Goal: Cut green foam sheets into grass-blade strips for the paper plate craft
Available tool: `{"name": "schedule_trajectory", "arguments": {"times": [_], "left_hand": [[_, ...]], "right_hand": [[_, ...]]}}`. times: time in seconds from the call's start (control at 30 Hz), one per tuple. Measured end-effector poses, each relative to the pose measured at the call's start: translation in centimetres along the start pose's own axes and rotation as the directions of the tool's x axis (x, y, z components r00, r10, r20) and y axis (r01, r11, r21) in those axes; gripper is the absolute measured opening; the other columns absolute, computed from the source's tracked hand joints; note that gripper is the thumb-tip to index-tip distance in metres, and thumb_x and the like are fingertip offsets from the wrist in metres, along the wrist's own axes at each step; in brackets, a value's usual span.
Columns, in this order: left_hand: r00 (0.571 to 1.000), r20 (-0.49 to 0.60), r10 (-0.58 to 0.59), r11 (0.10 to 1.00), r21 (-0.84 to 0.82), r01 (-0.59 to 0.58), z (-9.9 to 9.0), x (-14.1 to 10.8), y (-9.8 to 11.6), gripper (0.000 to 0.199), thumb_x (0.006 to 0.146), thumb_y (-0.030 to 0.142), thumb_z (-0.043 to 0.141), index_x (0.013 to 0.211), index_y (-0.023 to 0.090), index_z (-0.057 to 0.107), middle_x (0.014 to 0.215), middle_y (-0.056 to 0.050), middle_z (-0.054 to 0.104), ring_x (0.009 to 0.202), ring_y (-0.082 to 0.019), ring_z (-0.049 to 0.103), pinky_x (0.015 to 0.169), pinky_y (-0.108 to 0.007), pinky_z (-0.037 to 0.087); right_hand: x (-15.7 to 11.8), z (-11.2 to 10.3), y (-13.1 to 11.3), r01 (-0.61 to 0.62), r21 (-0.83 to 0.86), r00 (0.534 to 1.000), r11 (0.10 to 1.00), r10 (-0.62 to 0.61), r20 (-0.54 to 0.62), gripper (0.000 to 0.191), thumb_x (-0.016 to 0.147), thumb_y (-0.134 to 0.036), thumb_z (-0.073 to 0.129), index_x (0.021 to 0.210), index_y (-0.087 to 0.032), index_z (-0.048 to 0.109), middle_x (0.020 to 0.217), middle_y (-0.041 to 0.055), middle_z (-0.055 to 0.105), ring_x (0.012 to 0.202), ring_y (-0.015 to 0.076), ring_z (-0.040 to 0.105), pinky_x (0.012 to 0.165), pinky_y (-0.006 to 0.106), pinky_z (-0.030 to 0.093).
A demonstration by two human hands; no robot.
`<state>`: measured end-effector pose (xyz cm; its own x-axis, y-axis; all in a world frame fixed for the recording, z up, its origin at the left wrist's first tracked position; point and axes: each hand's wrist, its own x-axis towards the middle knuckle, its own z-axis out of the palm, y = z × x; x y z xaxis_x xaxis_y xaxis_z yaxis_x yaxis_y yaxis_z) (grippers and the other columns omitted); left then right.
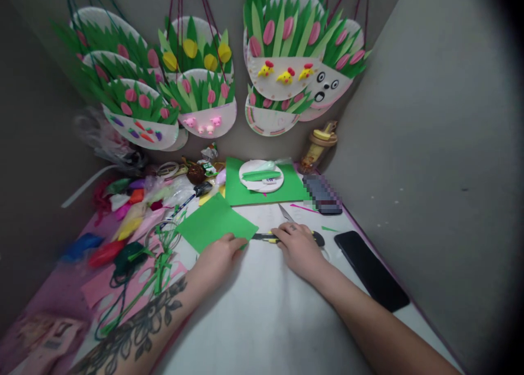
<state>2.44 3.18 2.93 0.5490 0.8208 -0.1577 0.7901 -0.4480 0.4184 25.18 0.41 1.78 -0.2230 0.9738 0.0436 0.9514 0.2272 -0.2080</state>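
Note:
A square sheet of green paper [216,222] lies turned like a diamond on the white table surface. My left hand [223,253] grips its near right corner between thumb and fingers. Just right of that corner, my right hand [298,249] is closed over a black and yellow utility knife [317,238], whose blade side points left toward the paper. From under the same hand a pointed scissor blade [285,213] sticks out away from me; the rest of the scissors is mostly hidden by the palm.
Behind the hands, a white paper plate [245,185] with green strips sits on a green sheet stack [235,192]. Two phones [370,268] and a drink cup [315,150] stand right. Colourful craft scraps [131,222] crowd the left. Decorated plate baskets [282,75] hang on the wall.

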Motion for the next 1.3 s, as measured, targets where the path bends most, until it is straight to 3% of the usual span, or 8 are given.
{"name": "schedule_trajectory", "arguments": {"times": [0.13, 0.27, 0.67, 0.97, 1.3], "left_hand": [[0.978, 0.188, 0.086, 0.982, 0.151, -0.115, -1.4, -0.7, -0.6, 0.035, 0.091, 0.027, 0.035, 0.111, 0.025, 0.063, 0.084, -0.006, 0.06, 0.068, -0.017, 0.057, 0.059, -0.025, 0.035], [0.961, 0.259, 0.099, 0.968, 0.199, -0.154, -1.9, -0.9, -0.9, 0.04, 0.088, 0.021, 0.037, 0.123, 0.025, 0.056, 0.088, -0.007, 0.061, 0.066, -0.017, 0.055, 0.059, -0.025, 0.036], [0.968, 0.242, 0.068, 0.965, 0.229, -0.125, -2.3, -1.2, -0.1, 0.043, 0.086, 0.019, 0.036, 0.123, 0.025, 0.056, 0.09, -0.008, 0.063, 0.069, -0.019, 0.059, 0.059, -0.026, 0.038], [0.967, 0.251, 0.038, 0.96, 0.261, -0.106, -2.7, -1.2, 0.7, 0.043, 0.091, 0.025, 0.027, 0.12, 0.022, 0.059, 0.086, -0.01, 0.062, 0.067, -0.02, 0.059, 0.056, -0.028, 0.038], [0.962, 0.271, 0.029, 0.955, 0.276, -0.107, -2.9, -1.2, 0.9, 0.041, 0.091, 0.022, 0.029, 0.118, 0.02, 0.06, 0.089, -0.011, 0.063, 0.071, -0.02, 0.061, 0.059, -0.027, 0.04]], "right_hand": [[0.0, 0.1, 0.0, 0.003, -0.002, 1.0, 1.0, -0.003, -0.004, 0.032, 0.084, -0.013, 0.051, 0.112, -0.023, 0.061, 0.108, 0.0077, 0.062, 0.103, 0.0221, 0.05, 0.088, 0.035, 0.029], [0.4, 0.3, -0.2, 0.013, -0.012, 1.0, 1.0, -0.013, -0.012, 0.032, 0.084, -0.013, 0.05, 0.112, -0.024, 0.061, 0.108, 0.0077, 0.062, 0.102, 0.0221, 0.05, 0.087, 0.035, 0.028], [0.1, 0.0, -0.3, -0.011, 0.011, 1.0, 1.0, 0.01, 0.025, 0.033, 0.083, -0.011, 0.049, 0.111, -0.023, 0.062, 0.108, 0.0076, 0.062, 0.104, 0.0216, 0.049, 0.087, 0.035, 0.028], [0.3, -0.1, -1.7, 0.004, -0.025, 0.999, 1.0, -0.003, 0.043, 0.03, 0.084, -0.015, 0.051, 0.112, -0.023, 0.061, 0.109, 0.008, 0.061, 0.104, 0.0222, 0.048, 0.09, 0.035, 0.027], [-0.6, -0.2, -1.6, -0.009, -0.042, 0.998, 0.999, 0.011, 0.055, 0.03, 0.084, -0.015, 0.052, 0.111, -0.023, 0.061, 0.109, 0.0076, 0.061, 0.102, 0.0227, 0.05, 0.084, 0.035, 0.028]]}}
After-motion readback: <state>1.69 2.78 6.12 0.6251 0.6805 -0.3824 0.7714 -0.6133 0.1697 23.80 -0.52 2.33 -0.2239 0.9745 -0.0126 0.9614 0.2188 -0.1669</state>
